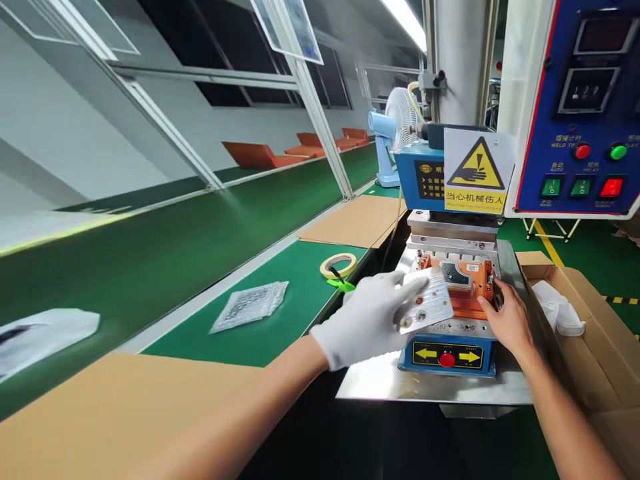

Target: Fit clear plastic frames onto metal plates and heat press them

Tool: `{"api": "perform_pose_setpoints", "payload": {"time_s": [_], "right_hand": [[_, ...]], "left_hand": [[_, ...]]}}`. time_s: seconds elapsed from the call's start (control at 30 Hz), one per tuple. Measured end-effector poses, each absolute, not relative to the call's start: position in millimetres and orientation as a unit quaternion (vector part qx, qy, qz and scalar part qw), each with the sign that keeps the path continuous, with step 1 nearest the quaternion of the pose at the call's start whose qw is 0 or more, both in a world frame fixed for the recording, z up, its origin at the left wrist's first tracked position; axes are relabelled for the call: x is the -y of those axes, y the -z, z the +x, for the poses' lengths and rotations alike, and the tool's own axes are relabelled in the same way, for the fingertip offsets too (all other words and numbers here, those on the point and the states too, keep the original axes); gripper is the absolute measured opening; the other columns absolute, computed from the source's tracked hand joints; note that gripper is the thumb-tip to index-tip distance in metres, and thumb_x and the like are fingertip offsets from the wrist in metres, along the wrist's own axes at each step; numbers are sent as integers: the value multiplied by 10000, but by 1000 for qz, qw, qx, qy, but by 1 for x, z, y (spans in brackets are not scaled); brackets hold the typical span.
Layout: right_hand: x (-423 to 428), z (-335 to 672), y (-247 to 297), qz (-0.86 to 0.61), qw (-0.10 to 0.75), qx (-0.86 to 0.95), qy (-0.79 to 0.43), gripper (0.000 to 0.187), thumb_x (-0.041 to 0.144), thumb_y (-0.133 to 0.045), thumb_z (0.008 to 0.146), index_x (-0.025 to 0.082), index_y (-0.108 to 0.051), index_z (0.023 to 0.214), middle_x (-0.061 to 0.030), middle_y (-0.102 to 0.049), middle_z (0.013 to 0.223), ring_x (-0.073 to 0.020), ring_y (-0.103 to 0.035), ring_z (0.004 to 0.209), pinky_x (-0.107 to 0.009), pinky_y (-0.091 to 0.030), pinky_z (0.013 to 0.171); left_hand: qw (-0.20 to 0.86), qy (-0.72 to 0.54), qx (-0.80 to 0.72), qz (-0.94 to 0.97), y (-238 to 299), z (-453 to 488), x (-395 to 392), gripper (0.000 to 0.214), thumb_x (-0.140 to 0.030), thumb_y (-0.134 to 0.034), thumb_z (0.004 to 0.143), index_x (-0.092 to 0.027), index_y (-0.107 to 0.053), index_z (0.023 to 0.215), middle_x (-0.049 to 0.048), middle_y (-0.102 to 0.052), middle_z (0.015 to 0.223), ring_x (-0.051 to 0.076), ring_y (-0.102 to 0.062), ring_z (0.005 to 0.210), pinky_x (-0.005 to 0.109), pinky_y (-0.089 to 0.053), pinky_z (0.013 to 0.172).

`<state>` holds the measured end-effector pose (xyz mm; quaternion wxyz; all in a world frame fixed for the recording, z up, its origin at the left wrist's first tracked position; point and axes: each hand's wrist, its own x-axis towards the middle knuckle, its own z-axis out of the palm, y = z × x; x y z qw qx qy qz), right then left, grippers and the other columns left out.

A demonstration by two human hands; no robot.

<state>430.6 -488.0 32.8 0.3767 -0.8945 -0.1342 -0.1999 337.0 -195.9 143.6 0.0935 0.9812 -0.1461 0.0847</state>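
Head view showed the white-gloved left hand (370, 315) gripping a metal plate (431, 301) with several holes, pinched between thumb and fingers and tilted in front of the left part of an orange fixture (480, 283). That fixture sat on the lower bed of a blue press (417, 180), and a dark, speckled part (453, 273) lay in it. At its right end was the bare right hand (511, 317), fingers bent; whether they gripped anything there, I could not tell. Above hung a yellow warning sign (475, 198), with a blue control panel (563, 40) to its right. Below the bed, a red button (447, 360) stood between two yellow arrows. On the green surface to the left, a tape roll (325, 268) lay near a bubble-wrap bag (250, 307). A light-blue fan (384, 127) stood farther back. To the right of the press, an open cardboard box (600, 353) contained white wrapping (550, 303).
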Motion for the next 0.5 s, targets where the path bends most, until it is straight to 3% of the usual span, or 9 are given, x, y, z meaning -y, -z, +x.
{"api": "perform_pose_setpoints", "payload": {"time_s": [0.1, 0.23, 0.4, 0.5], "right_hand": [[483, 428, -38, -909, 370, 93, 167, 566, 459, -705, 956, 191, -632, 1449, -173, -736, 1418, -384, -723, 1276, -580, -570, 1098], [480, 427, -38, -902, 407, 65, 130, 555, 468, -736, 934, 186, -653, 1406, -167, -763, 1374, -377, -752, 1234, -569, -593, 1075], [478, 425, -34, -889, 431, 68, 138, 528, 462, -753, 920, 217, -659, 1378, -154, -770, 1357, -369, -745, 1253, -566, -594, 1082], [476, 423, -35, -886, 440, 64, 131, 502, 443, -751, 927, 246, -651, 1378, -130, -776, 1342, -364, -743, 1251, -565, -595, 1079]], "left_hand": [[13, -82, 231, 969, -153, 381, 204, 792, -574, -752, 750, -269, -610, 1467, 144, -635, 1161, 365, -635, 997, 498, -530, 867], [4, -33, 279, 960, -148, 426, 207, 847, -405, -739, 688, -245, -576, 1504, 115, -679, 1048, 348, -667, 944, 433, -529, 810], [73, 16, 269, 960, -137, 458, 215, 539, -450, -687, 744, -224, -696, 1234, 75, -758, 1040, 291, -717, 889, 355, -552, 759], [75, 32, 269, 960, -139, 468, 226, 513, -508, -709, 742, -223, -724, 1168, 77, -777, 1030, 299, -724, 902, 374, -574, 808]]}}
